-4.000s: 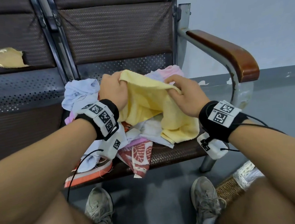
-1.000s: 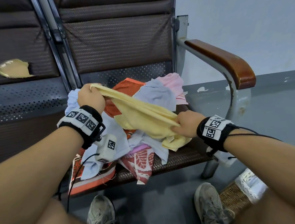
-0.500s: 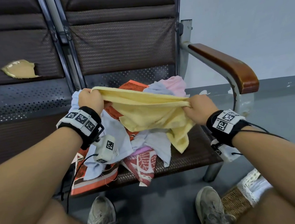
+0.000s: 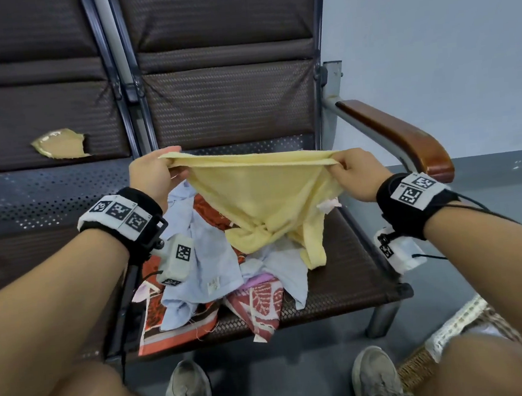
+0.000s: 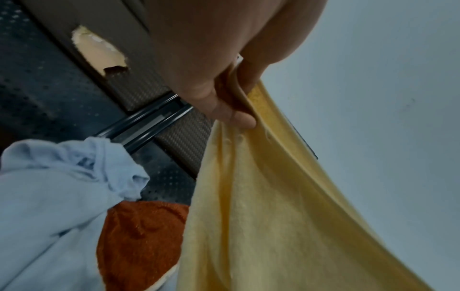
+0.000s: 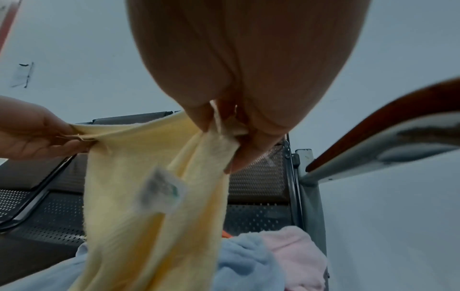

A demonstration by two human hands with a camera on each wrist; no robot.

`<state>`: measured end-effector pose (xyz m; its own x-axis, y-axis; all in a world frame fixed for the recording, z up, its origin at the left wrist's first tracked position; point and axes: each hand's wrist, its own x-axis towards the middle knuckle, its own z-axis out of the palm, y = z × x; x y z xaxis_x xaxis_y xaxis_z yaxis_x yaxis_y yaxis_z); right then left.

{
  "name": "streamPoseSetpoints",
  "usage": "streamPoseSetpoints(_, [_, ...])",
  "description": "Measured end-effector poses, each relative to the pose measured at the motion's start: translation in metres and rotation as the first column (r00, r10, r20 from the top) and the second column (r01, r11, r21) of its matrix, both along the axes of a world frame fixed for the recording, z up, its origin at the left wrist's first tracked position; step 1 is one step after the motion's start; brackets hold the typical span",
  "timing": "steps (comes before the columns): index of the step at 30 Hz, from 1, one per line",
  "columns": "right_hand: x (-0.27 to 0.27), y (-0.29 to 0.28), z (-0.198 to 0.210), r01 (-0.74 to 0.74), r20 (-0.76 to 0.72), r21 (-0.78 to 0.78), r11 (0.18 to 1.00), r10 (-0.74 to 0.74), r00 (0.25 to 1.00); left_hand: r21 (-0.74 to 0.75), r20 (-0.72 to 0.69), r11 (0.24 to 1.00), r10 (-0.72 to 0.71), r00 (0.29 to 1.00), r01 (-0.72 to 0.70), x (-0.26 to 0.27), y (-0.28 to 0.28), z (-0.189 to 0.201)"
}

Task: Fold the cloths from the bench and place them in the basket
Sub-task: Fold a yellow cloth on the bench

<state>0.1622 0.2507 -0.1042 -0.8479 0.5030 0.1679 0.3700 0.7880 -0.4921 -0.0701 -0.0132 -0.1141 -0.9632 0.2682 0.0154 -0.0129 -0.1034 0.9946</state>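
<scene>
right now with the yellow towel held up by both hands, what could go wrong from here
1. The yellow towel is twisted at its lower end, which hangs onto the pile of cloths; folding now may trap the knot.
2. The left hand and right hand only pinch the top edge, so a corner could slip.
3. Lifting may drag loose cloths off the bench.

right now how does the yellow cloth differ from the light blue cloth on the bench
The yellow cloth is lifted, its top edge stretched between the left hand and the right hand; the light blue cloth lies crumpled in the pile, untouched. The yellow cloth looks like thick towelling, the light blue cloth thinner and smoother. The yellow cloth's lower end is twisted, resting on the pile. Neither is folded yet.
</scene>
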Motion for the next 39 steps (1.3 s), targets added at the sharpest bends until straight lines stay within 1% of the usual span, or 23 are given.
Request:
streamPoseSetpoints(3, [-0.008, 0.003, 0.024, 0.066, -0.170, -0.239, 0.969, -0.109, 0.979, -0.103, -0.219, 0.995, -0.028, 0.975, 0.005, 0.003, -0.002, 0.019])
streamPoseSetpoints(5, [-0.012, 0.003, 0.043, 0.082, -0.247, -0.317, 0.945, -0.166, 0.955, -0.246, -0.407, 0.969, -0.093, 0.908, -0.011, 0.005, -0.006, 0.030])
streamPoseSetpoints(6, [-0.012, 0.004, 0.051, 0.077, -0.263, -0.285, 0.955, -0.155, 0.952, -0.323, -0.481, 0.946, -0.129, 0.867, -0.038, 0.005, -0.008, 0.035])
streamPoseSetpoints(7, [-0.011, 0.006, 0.058, 0.063, -0.267, -0.207, 0.976, -0.118, 0.957, -0.381, -0.524, 0.922, -0.148, 0.839, -0.075, 0.004, -0.010, 0.039])
streamPoseSetpoints(9, [-0.008, 0.008, 0.069, 0.034, -0.234, -0.016, 0.999, -0.037, 0.972, -0.430, -0.554, 0.888, -0.115, 0.825, -0.165, 0.000, -0.013, 0.049])
streamPoseSetpoints(10, [-0.006, 0.009, 0.073, 0.015, -0.220, 0.045, 0.999, -0.005, 0.975, -0.428, -0.565, 0.879, -0.081, 0.821, -0.208, -0.003, -0.014, 0.054])
streamPoseSetpoints(13, [-0.001, 0.013, 0.081, -0.049, -0.202, 0.075, 0.996, 0.063, 0.977, -0.384, -0.562, 0.897, -0.038, 0.826, -0.220, -0.008, -0.019, 0.065])
streamPoseSetpoints(16, [0.003, 0.016, 0.087, -0.073, -0.070, 0.143, 0.987, 0.083, 0.994, -0.357, -0.536, 0.917, -0.044, 0.843, -0.179, -0.007, -0.018, 0.072])
streamPoseSetpoints(17, [0.005, 0.014, 0.090, -0.069, -0.032, 0.143, 0.987, 0.074, 0.997, -0.343, -0.519, 0.925, -0.044, 0.854, -0.161, -0.008, -0.017, 0.075])
streamPoseSetpoints(18, [0.006, 0.013, 0.092, -0.067, -0.034, 0.124, 0.990, 0.072, 0.997, -0.333, -0.505, 0.931, -0.044, 0.862, -0.148, -0.007, -0.016, 0.078])
streamPoseSetpoints(21, [0.007, 0.011, 0.095, -0.060, -0.176, -0.032, 0.998, 0.054, 0.983, -0.349, -0.513, 0.925, -0.052, 0.857, -0.153, -0.007, -0.014, 0.085])
streamPoseSetpoints(23, [0.006, 0.010, 0.096, -0.030, -0.269, -0.191, 0.981, -0.023, 0.963, -0.362, -0.503, 0.914, -0.025, 0.864, -0.184, -0.006, -0.014, 0.086])
streamPoseSetpoints(24, [0.005, 0.009, 0.097, -0.008, -0.285, -0.258, 0.966, -0.069, 0.956, -0.366, -0.487, 0.909, -0.005, 0.873, -0.199, -0.004, -0.012, 0.087])
streamPoseSetpoints(25, [0.005, 0.006, 0.098, 0.040, -0.263, -0.304, 0.952, -0.124, 0.957, -0.376, -0.465, 0.900, 0.023, 0.885, -0.221, -0.002, -0.010, 0.087])
streamPoseSetpoints(27, [0.002, 0.003, 0.097, 0.155, -0.160, -0.315, 0.936, -0.213, 0.964, -0.373, -0.398, 0.882, 0.128, 0.908, -0.288, 0.006, -0.002, 0.089])
streamPoseSetpoints(28, [-0.001, 0.000, 0.097, 0.196, -0.101, -0.311, 0.930, -0.237, 0.966, -0.362, -0.352, 0.876, 0.189, 0.917, -0.319, 0.011, 0.003, 0.091])
streamPoseSetpoints(29, [-0.004, -0.007, 0.096, 0.218, -0.066, -0.347, 0.912, -0.256, 0.965, -0.360, -0.299, 0.874, 0.221, 0.928, -0.325, 0.016, 0.010, 0.092])
streamPoseSetpoints(31, [-0.011, -0.024, 0.093, 0.203, -0.058, -0.527, 0.825, -0.273, 0.960, -0.342, -0.170, 0.916, 0.160, 0.972, -0.211, 0.032, 0.026, 0.095])
streamPoseSetpoints(32, [-0.015, -0.031, 0.092, 0.186, -0.070, -0.613, 0.767, -0.288, 0.955, -0.294, -0.118, 0.945, 0.110, 0.987, -0.140, 0.043, 0.033, 0.096])
streamPoseSetpoints(34, [-0.023, -0.044, 0.093, 0.133, -0.107, -0.738, 0.662, -0.309, 0.945, -0.134, -0.038, 0.991, 0.009, 0.999, -0.014, 0.064, 0.050, 0.096])
streamPoseSetpoints(36, [-0.030, -0.056, 0.095, 0.068, -0.145, -0.810, 0.582, -0.312, 0.939, -0.008, -0.014, 0.989, -0.145, 0.989, 0.145, 0.090, 0.066, 0.091])
streamPoseSetpoints(37, [-0.032, -0.061, 0.096, 0.040, -0.160, -0.826, 0.562, -0.302, 0.940, 0.016, -0.029, 0.974, -0.223, 0.974, 0.224, 0.104, 0.071, 0.088])
streamPoseSetpoints(39, [-0.034, -0.068, 0.098, -0.032, -0.188, -0.860, 0.510, -0.258, 0.948, -0.013, -0.077, 0.944, -0.329, 0.941, 0.329, 0.124, 0.076, 0.082])
